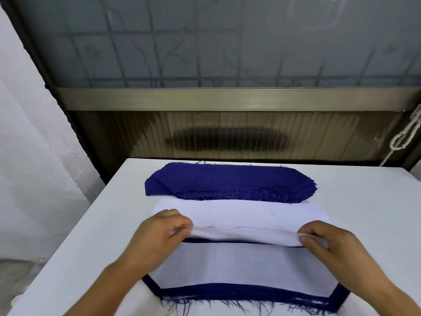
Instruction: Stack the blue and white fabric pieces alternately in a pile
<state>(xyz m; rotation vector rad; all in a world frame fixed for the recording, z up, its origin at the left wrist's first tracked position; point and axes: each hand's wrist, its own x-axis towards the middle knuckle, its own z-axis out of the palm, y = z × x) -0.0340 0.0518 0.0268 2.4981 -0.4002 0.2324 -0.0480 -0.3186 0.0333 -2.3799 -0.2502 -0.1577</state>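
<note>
Bare table (355, 201) flanks the blue stack (227, 182); window frame (227, 99) seemingly close behind.

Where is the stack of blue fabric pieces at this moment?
In the head view, the blue stack lies at the table's far edge, centred, directly behind the white pieces.

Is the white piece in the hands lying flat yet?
No. Left hand and right hand pinch the white piece, sagging above the pile.

Soft, even daylight through the frosted window (227, 42); faint shadows on the white table (353, 201). Both hands (157, 233) are slightly motion-blurred. Wide-angle distortion bows the edges; glare on the metal sill (227, 99).
</note>
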